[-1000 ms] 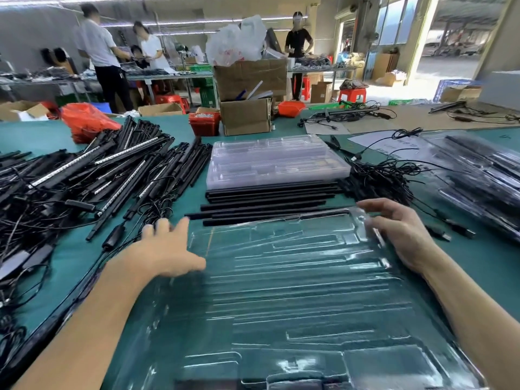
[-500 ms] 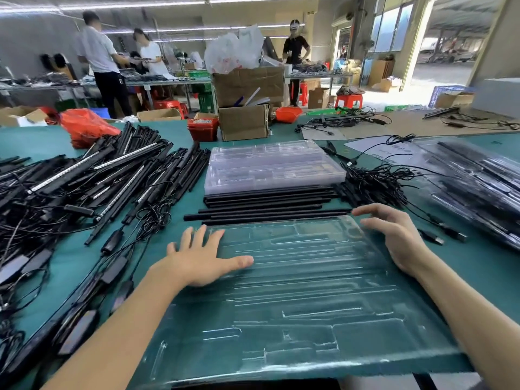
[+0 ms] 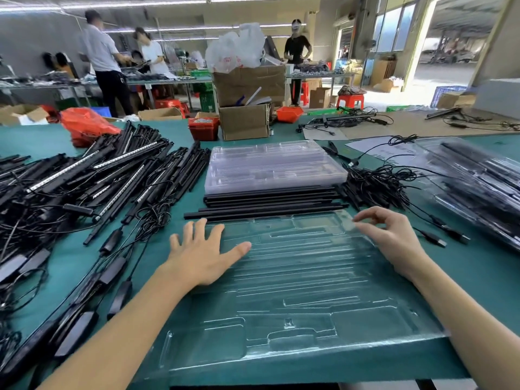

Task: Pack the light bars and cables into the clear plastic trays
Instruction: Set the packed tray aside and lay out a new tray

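My left hand (image 3: 201, 256) lies flat and released on the empty tray (image 3: 295, 291) on the table (image 3: 478, 277). My right hand (image 3: 394, 237), fingers loosely curled, grasps nothing. The light bars (image 3: 267, 206) lie crosswise just beyond the tray, about equally near both hands. No readable writing.
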Demonstrator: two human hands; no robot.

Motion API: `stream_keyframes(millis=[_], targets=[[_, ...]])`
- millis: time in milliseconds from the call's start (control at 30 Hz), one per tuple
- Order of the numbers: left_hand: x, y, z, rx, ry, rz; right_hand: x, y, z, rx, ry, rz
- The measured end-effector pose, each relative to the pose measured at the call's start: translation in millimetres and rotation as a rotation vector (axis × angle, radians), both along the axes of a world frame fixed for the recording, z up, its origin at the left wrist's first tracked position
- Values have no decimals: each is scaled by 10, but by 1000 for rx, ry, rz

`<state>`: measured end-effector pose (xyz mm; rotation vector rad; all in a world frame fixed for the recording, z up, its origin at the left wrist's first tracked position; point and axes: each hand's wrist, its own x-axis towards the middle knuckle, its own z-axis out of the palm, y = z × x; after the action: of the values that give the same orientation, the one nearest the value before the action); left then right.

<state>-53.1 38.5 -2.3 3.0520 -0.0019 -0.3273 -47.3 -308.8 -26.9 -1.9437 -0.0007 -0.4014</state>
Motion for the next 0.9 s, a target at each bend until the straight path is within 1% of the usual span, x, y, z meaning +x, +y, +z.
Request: stream_keyframes(millis=[67,100,133,167,233,300,367,467,533,667,767,900], targets=[[88,24,127,-6,125,6,-17,42,16,-142,13,15],[157,39,196,3,151,-12,-24,50,23,-177,15,18],[229,48,258,12,138,-43,-28,53,30,-188,18,20],[297,53,302,-6,92,-74,-34,53,33,-188,19,24],[415,42,306,-133,-30,-109,-39,56,35,-204,20,29],[490,26,219,-228,-103,-122,-39,64,30,-218,33,44],[524,16,92,-219,-148,-116,-37,71,27,-219,42,66],[558,7,-81,-140,-292,-90,-26,77,18,-254,29,56],[573,8,-151,-125,-354,-78,-17,85,0,-279,27,44],[573,27,-211,-237,-423,-54,3,97,-21,-355,19,25],[549,13,-212,-261,-462,-82,4,89,-31,-370,16,27],[500,31,-154,-365,-537,-75,12,79,-36,-365,17,32]])
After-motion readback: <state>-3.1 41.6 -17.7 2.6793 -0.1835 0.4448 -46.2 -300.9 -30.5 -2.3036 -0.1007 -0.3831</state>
